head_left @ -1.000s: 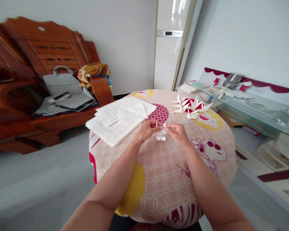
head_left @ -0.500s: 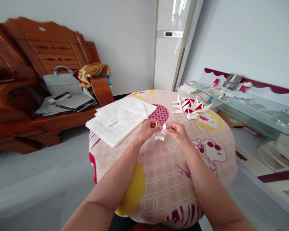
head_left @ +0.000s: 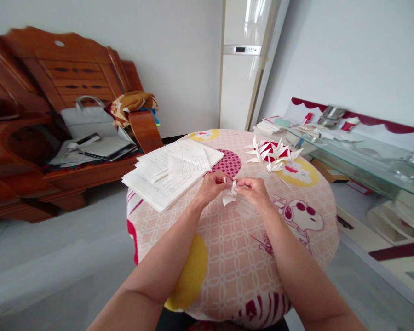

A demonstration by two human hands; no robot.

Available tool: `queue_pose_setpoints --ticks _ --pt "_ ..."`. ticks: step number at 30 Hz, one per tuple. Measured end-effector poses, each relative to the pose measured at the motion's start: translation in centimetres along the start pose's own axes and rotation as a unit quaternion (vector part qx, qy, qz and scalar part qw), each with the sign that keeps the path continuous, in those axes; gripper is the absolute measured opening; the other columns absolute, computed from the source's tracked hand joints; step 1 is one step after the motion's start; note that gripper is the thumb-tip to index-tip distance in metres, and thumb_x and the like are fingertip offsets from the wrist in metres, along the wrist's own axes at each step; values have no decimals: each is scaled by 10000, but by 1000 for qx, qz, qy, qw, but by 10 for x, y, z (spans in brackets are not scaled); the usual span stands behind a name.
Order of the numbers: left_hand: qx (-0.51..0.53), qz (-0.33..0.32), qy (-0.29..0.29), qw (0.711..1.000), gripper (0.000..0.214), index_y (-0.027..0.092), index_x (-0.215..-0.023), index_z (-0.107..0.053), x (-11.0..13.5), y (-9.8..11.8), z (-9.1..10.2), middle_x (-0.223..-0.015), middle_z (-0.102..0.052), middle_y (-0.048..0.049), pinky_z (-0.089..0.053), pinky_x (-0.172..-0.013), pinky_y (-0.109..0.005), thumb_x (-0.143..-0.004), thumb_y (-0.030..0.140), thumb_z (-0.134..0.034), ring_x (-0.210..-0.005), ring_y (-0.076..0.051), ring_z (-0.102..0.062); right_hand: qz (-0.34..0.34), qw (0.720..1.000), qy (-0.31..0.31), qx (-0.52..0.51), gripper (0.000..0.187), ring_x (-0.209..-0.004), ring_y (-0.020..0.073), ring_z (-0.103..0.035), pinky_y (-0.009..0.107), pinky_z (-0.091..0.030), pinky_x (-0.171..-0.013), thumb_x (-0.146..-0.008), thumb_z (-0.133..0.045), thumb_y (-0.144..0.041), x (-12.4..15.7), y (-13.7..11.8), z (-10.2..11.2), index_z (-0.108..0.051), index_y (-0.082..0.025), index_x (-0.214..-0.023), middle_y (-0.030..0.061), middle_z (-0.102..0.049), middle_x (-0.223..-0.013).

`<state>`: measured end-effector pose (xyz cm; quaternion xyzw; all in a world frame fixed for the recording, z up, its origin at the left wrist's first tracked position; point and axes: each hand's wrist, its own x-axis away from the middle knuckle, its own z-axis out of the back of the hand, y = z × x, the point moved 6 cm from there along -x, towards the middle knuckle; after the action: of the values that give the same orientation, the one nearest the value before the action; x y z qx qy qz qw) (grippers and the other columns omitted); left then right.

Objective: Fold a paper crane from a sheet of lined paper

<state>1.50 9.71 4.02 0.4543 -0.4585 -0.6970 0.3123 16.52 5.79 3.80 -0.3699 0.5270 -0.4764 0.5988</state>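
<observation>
My left hand [head_left: 211, 187] and my right hand [head_left: 254, 191] meet over the middle of a round table [head_left: 241, 257] with a pink cartoon-patterned cloth. Both pinch a small folded white paper piece [head_left: 229, 195] between their fingertips, a little above the cloth. Beyond the hands, a cluster of finished white folded paper shapes [head_left: 274, 154] lies on the far right of the table. A stack of printed paper sheets [head_left: 169, 174] lies at the far left.
A wooden bench [head_left: 51, 124] with a grey bag [head_left: 88, 117] and papers stands at the left. A tall white air conditioner [head_left: 243, 64] stands behind the table. A glass-topped shelf [head_left: 362, 151] with cups and papers runs along the right wall.
The hands have stayed over the same spot. The fingers have shifted on the paper piece, which now hangs a little more to the left below the fingertips.
</observation>
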Motion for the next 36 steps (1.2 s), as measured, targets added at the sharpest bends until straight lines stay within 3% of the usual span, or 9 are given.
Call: queue_pose_setpoints --ticks 8,14,22,28,33,36 --pt "77 24 -2 997 147 142 -673 -672 0 -5 0 -743 -680 -15 -443 -655 -232 -706 269 -740 -671 -118 -585 -14 1000 16 2 116 -706 184 -641 303 -467 -726 -682 -745 -291 0 2 3 -760 -179 -703 21 -733 -727" --pt "48 14 4 999 190 145 -654 -663 0 -4 2 -643 -617 11 -394 -606 -226 -743 303 -723 -606 -102 -528 -9 1000 15 16 126 -711 183 -632 300 -463 -717 -685 -735 -296 0 1 4 -748 -175 -716 18 -726 -731" --pt "59 35 -41 997 238 141 -682 -660 0 -7 -1 -661 -619 1 -405 -611 -231 -764 361 -703 -611 -106 -532 22 999 4 31 108 -729 191 -640 308 -472 -735 -689 -726 -291 -3 0 2 -727 -184 -705 19 -724 -732" --pt "30 19 -36 999 222 142 -670 -643 0 -5 -2 -644 -598 9 -394 -593 -223 -759 340 -692 -600 -101 -510 23 999 -7 30 100 -738 193 -644 311 -468 -752 -696 -714 -280 -2 -4 1 -745 -189 -722 18 -728 -738" --pt "-37 -4 0 999 142 146 -734 -672 0 1 -1 -647 -608 19 -370 -547 -209 -766 283 -681 -563 -89 -489 25 999 1 27 93 -719 194 -649 308 -470 -732 -691 -723 -278 -3 1 2 -749 -190 -703 17 -729 -727" --pt "-21 -38 73 996 165 154 -898 -697 0 7 7 -816 -690 -18 -458 -636 -223 -757 240 -694 -684 -115 -588 19 999 31 18 102 -732 202 -663 309 -482 -729 -705 -728 -290 -3 7 3 -751 -191 -715 21 -741 -750"
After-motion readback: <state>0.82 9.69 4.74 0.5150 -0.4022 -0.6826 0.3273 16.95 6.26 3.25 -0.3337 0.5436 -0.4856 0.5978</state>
